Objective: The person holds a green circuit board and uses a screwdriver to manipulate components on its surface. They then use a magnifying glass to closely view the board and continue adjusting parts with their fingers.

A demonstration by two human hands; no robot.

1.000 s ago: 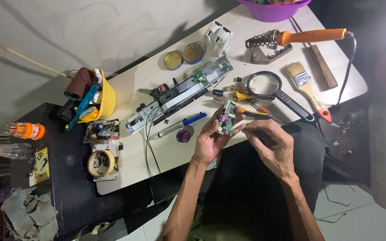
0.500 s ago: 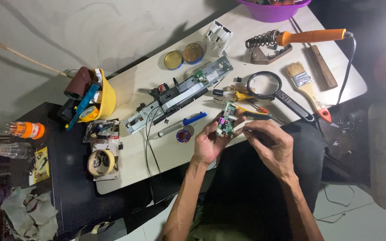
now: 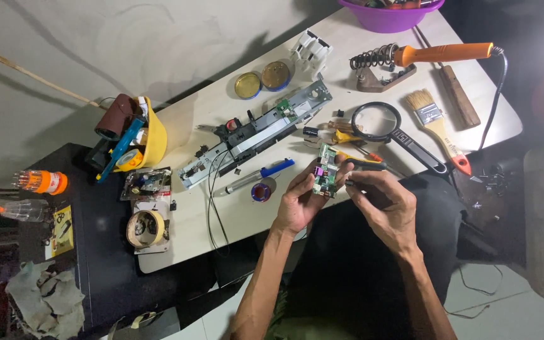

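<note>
The left hand (image 3: 298, 203) holds a small green circuit board (image 3: 326, 177) upright over the near edge of the worktop (image 3: 221, 113), its grip closed on the board's lower end. The right hand (image 3: 382, 203) comes in from 3 o'clock, fingertips pinched against the board's right edge; whether they hold some small part there cannot be told.

Close around the board the worktop is crowded. At 9 o'clock lie a blue-handled screwdriver (image 3: 260, 175) and, just below it, a small solder spool (image 3: 262, 191). At 11 o'clock a long, stripped metal chassis (image 3: 256, 134) runs on a slant, with black wires (image 3: 212, 201) trailing from it toward the near edge. At 1 o'clock sits a magnifier (image 3: 377, 121), its black handle reaching toward 4 o'clock, and yellow-handled pliers (image 3: 354, 148) lie between it and the hands, just behind the board.

Farther off, at 2 o'clock, lie a paintbrush (image 3: 437, 128) and a wooden-handled tool (image 3: 458, 96). At 1 o'clock an orange-handled soldering iron (image 3: 439, 53) rests in its coil stand (image 3: 379, 69). A purple bowl (image 3: 390, 14) stands at the far edge. Two round tins (image 3: 262, 80) sit at 11 o'clock, and a yellow hard hat (image 3: 152, 132) full of tools stands at the worktop's left end.
</note>
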